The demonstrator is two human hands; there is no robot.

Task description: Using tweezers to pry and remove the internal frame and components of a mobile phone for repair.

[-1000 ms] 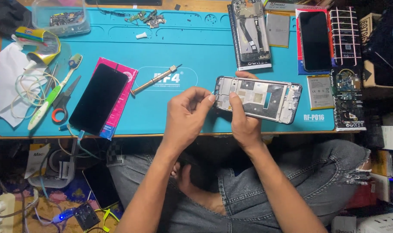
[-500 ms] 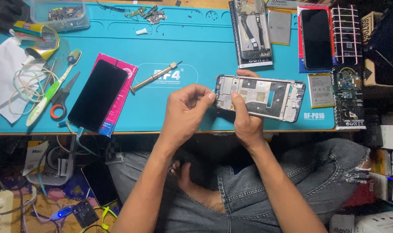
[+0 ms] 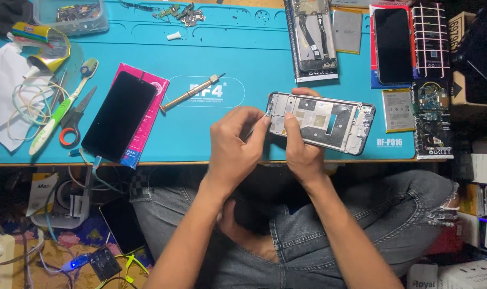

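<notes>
Grip on phone frame — screwdriver nearby

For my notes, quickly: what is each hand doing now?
Left hand: fingertips pinched at the phone frame corner.
Right hand: closed, holding the phone frame.

Bright, even light falls from above on the blue mat of the worktop, with soft, short shadows under the hands. The black screen at left shows faint sheen, no harsh glare. The near floor and the right edge sink into dimness. Focus is sharp throughout; slight wide-angle bending shows at the edges.
</notes>
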